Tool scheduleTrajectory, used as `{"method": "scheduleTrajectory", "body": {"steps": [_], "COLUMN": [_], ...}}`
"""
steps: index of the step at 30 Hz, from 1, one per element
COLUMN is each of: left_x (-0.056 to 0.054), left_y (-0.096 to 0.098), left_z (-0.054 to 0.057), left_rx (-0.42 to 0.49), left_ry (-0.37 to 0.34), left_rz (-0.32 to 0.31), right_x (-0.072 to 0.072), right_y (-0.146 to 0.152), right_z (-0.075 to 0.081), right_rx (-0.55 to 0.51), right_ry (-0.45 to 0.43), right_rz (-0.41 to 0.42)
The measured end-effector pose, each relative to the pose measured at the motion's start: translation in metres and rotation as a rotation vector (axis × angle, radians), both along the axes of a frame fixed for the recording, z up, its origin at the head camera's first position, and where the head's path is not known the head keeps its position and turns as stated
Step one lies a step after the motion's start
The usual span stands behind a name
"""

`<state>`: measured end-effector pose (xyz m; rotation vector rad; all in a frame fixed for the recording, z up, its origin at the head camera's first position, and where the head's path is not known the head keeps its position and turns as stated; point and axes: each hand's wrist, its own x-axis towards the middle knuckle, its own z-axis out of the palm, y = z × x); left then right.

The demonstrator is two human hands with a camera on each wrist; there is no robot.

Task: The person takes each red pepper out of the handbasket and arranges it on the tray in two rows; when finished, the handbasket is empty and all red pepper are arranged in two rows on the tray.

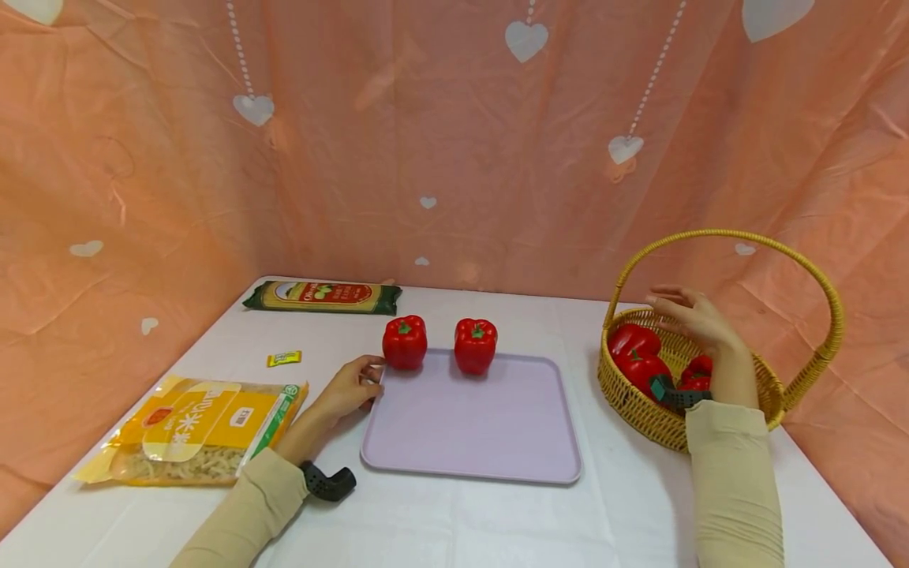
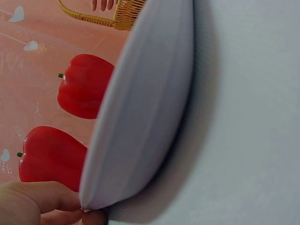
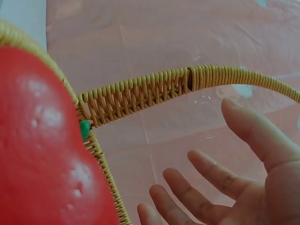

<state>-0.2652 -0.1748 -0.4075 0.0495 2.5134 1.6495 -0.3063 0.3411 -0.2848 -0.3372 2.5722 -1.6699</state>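
Table (image 1: 490, 521): white-covered, under everything; from where I stand, the tray is the landmark.
Wicker basket (image 1: 634, 409): right of the tray, well apart; handle up, at least three red bell peppers (image 1: 634, 341) inside.
Lilac tray (image 1: 469, 426): on the table. Needs only steadying, I judge; a tug could topple what stands on it.
Yellow noodle bag (image 1: 206, 426): lying left of the tray.
Olive-labelled packet (image 1: 319, 297): beyond the tray, off to its left.
Left hand (image 1: 348, 390): at the tray's far left corner, thumb and fingers seemingly pinching the rim. Light pressure suits best.
Right hand (image 1: 692, 319): over the basket, right of the tray; fingers spread, nothing held. Sound practice: cup a pepper round its broad sides, not its stem, and clear the wicker before moving sideways.
Left pepper (image 1: 405, 343): upright at the tray's far edge, just beside the left fingers; avoid brushing it.
Right pepper (image 1: 476, 347): upright at the same tray edge, apart from its neighbour.
Yellow sachet (image 1: 284, 359): left of the tray, near the noodle bag.
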Motion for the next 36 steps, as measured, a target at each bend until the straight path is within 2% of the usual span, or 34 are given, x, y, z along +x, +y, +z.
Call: {"method": "scheduleTrajectory", "body": {"steps": [6,10,16,21,29,36], "left_x": [-0.001,-0.001,-0.001,-0.002,-0.002,-0.001], "left_y": [0.0,0.0,0.0,0.0,0.0,0.0], "left_z": [0.0,0.0,0.0,-0.001,0.0,-0.001], "left_rx": [-0.011,-0.01,-0.007,-0.005,-0.014,-0.01], "left_ry": [0.005,0.005,0.003,0.0,-0.001,-0.002], "left_rz": [0.004,0.0,-0.003,-0.006,-0.003,-0.006], "right_x": [-0.004,-0.005,-0.007,-0.006,-0.011,-0.009], "right_y": [0.005,0.003,-0.002,-0.003,0.0,0.0], "right_z": [-0.006,-0.01,-0.016,-0.019,-0.026,-0.029], "right_rx": [-0.078,-0.043,0.079,0.111,0.135,0.179], "right_ry": [-0.01,-0.041,-0.072,-0.123,-0.21,-0.353], "right_rz": [-0.034,-0.075,-0.104,-0.122,-0.092,-0.052]}}
